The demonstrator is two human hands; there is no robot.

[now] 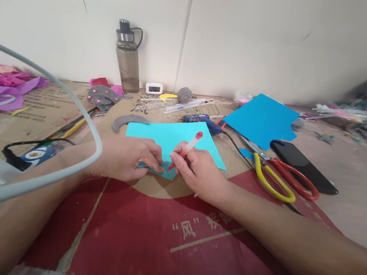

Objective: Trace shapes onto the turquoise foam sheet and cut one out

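A light turquoise sheet point(173, 135) lies on the cardboard in front of me. My right hand point(199, 171) is closed round a red-capped pen point(191, 143), its red tip down at the sheet's near edge. My left hand point(131, 157) rests on the sheet's lower left part, fingertips pressing on it beside a small grey-teal piece point(166, 165) close to the pen tip. Whether the left fingers also pinch something is hard to tell. A grey crescent point(129, 121) touches the sheet's upper left corner.
Red-and-yellow scissors point(275, 174) and a black phone point(301, 164) lie at the right, below a blue sheet point(262, 121). A blue glue gun point(202, 122) sits behind the turquoise sheet. A bottle point(127, 62) stands by the wall. A white cable point(86, 109) loops across the left.
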